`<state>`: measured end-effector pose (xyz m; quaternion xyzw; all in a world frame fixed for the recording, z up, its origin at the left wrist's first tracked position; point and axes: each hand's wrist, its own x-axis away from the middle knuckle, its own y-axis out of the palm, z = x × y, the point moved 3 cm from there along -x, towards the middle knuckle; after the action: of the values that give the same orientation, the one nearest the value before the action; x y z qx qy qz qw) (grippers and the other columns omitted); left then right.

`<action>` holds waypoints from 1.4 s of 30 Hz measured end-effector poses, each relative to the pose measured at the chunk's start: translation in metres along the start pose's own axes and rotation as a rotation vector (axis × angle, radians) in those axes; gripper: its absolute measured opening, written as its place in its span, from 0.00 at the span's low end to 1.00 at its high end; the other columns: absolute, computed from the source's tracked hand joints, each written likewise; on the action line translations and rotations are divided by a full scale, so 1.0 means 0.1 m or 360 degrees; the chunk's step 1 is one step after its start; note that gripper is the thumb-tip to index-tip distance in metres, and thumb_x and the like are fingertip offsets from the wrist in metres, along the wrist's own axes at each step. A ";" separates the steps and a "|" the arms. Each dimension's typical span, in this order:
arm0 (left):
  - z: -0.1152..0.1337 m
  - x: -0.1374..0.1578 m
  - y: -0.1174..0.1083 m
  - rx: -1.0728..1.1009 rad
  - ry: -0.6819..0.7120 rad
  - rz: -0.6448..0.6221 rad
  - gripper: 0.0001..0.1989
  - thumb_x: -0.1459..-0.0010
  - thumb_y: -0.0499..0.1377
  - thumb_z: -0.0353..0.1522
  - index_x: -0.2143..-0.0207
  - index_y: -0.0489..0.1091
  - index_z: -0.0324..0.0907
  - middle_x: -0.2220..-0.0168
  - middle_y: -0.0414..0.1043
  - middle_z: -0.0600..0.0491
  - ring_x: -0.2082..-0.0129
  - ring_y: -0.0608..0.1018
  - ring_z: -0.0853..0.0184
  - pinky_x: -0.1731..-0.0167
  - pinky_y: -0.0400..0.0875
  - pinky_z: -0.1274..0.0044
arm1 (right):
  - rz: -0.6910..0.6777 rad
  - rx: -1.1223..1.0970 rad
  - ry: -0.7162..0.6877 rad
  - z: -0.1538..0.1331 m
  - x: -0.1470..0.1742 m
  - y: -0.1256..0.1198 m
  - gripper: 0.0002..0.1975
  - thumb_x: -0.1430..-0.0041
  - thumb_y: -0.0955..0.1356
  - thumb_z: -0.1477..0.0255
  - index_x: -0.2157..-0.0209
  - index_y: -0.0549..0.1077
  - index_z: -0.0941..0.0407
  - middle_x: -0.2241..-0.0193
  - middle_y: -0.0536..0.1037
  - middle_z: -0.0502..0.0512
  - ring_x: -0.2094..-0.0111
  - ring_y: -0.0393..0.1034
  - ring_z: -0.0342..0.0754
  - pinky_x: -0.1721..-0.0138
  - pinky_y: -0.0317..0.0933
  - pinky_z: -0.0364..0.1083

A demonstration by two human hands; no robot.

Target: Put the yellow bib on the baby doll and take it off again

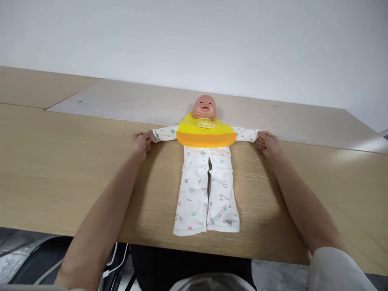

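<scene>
- Pinching white patterned cloth cuffs, left hand and right hand spread both sleeves
- Bald pink plastic doll in curved yellow-orange bib lies between, on pale wooden table
- Even, gentle tension should straighten best

Plain pale wall behind wood-grain table; black chair lower left; grey floor; glare far right.

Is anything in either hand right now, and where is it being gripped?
Yes: the doll's white printed outfit, by both sleeve ends. The left hand pinches one cuff, the right hand the other.
</scene>
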<state>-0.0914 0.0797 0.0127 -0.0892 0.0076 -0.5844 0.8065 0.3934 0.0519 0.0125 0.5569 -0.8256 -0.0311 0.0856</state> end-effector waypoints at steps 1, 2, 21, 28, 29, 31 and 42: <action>0.00 0.00 0.00 0.0054 -0.0020 -0.0004 0.17 0.45 0.55 0.34 0.82 0.52 0.44 0.89 0.46 0.62 0.91 0.48 0.77 0.90 0.42 0.80 | 0.0008 0.0009 0.0004 -0.01 0.00 0.00 0.12 0.48 0.70 0.75 0.74 0.60 0.57 0.87 0.50 0.40 0.87 0.41 0.32 0.88 0.35 0.34; 0.00 -0.01 -0.01 0.0107 -0.0038 -0.0003 0.16 0.45 0.55 0.32 0.82 0.52 0.44 0.89 0.46 0.62 0.91 0.48 0.77 0.91 0.42 0.80 | 0.0021 0.0024 0.0000 -0.02 0.00 0.00 0.12 0.48 0.70 0.76 0.74 0.60 0.57 0.87 0.50 0.40 0.87 0.41 0.32 0.88 0.35 0.34; -0.10 0.17 -0.05 -0.0354 0.0037 -0.0237 0.12 0.45 0.55 0.38 0.78 0.63 0.42 0.89 0.59 0.58 0.92 0.55 0.75 0.92 0.45 0.80 | -0.0067 0.0754 0.0131 0.07 -0.01 -0.11 0.16 0.43 0.70 0.65 0.77 0.64 0.60 0.83 0.64 0.48 0.86 0.49 0.33 0.87 0.38 0.36; -0.09 0.17 -0.04 -0.0224 0.0073 -0.0093 0.12 0.43 0.52 0.38 0.77 0.60 0.43 0.89 0.56 0.60 0.92 0.53 0.75 0.91 0.45 0.80 | -0.0093 0.0538 0.0027 0.07 -0.03 -0.15 0.20 0.50 0.73 0.62 0.78 0.62 0.59 0.84 0.61 0.46 0.87 0.48 0.32 0.87 0.37 0.36; -0.08 0.18 -0.04 -0.0212 0.0069 -0.0086 0.12 0.43 0.51 0.38 0.77 0.60 0.43 0.90 0.55 0.60 0.92 0.53 0.75 0.91 0.45 0.80 | -0.0082 0.0529 0.0027 0.07 -0.03 -0.15 0.20 0.51 0.74 0.62 0.78 0.62 0.59 0.84 0.61 0.46 0.87 0.47 0.32 0.87 0.37 0.36; -0.07 0.19 -0.03 -0.0177 0.0075 -0.0080 0.11 0.44 0.52 0.37 0.77 0.60 0.44 0.90 0.55 0.61 0.93 0.52 0.75 0.91 0.44 0.80 | -0.0075 0.0523 0.0034 0.07 -0.02 -0.14 0.20 0.51 0.74 0.61 0.78 0.62 0.59 0.84 0.61 0.46 0.87 0.47 0.32 0.87 0.36 0.36; -0.10 0.16 -0.04 -0.0056 0.0181 0.0052 0.09 0.42 0.51 0.32 0.75 0.61 0.43 0.89 0.58 0.61 0.93 0.55 0.76 0.91 0.46 0.81 | 0.0022 0.0485 -0.0069 0.08 0.00 -0.10 0.19 0.50 0.73 0.61 0.78 0.64 0.60 0.85 0.60 0.44 0.87 0.47 0.32 0.87 0.37 0.36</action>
<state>-0.0912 0.0616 0.0047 -0.0699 0.0652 -0.5749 0.8126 0.4009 0.0474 0.0031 0.5569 -0.8263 0.0830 -0.0176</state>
